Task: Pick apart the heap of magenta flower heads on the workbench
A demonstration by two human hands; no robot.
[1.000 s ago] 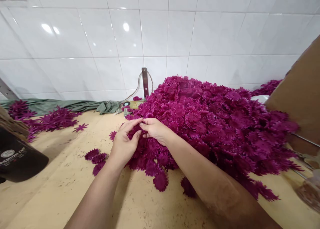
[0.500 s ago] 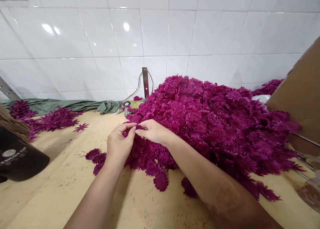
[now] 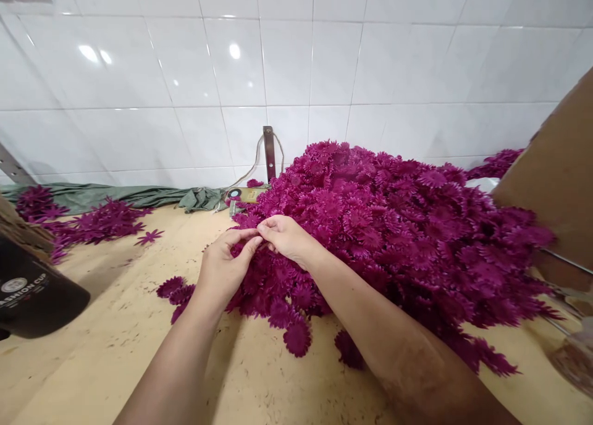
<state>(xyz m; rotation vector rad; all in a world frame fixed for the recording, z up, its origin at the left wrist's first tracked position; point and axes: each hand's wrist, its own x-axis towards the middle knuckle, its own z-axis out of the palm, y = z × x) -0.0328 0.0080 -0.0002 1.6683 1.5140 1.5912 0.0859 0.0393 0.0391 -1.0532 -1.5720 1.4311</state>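
My left hand (image 3: 222, 263) is closed in a pinch at the near left side of a large heap of magenta artificial flower heads (image 3: 370, 227). Its thumb and forefinger meet the fingertips of my right hand (image 3: 288, 241), also pinched, with the other fingers curled under. Whatever sits between the fingertips is too small or hidden to make out. Below the left wrist lie a few loose flower heads (image 3: 170, 286). One flower head (image 3: 297, 338) rests flat at the heap's front edge, and another (image 3: 348, 349) is partly covered by my right forearm.
A black cup (image 3: 37, 289) stands at the left edge. Behind it are magenta star-shaped petal pieces (image 3: 99, 224) and a green cloth (image 3: 111, 195) along the tiled wall. A metal bracket (image 3: 269, 153) rises mid-wall. Brown cardboard (image 3: 551, 184) borders the right side.
Both pinching hands have shifted slightly to the right, and the right fingertips have risen a little. The heap looks the same.
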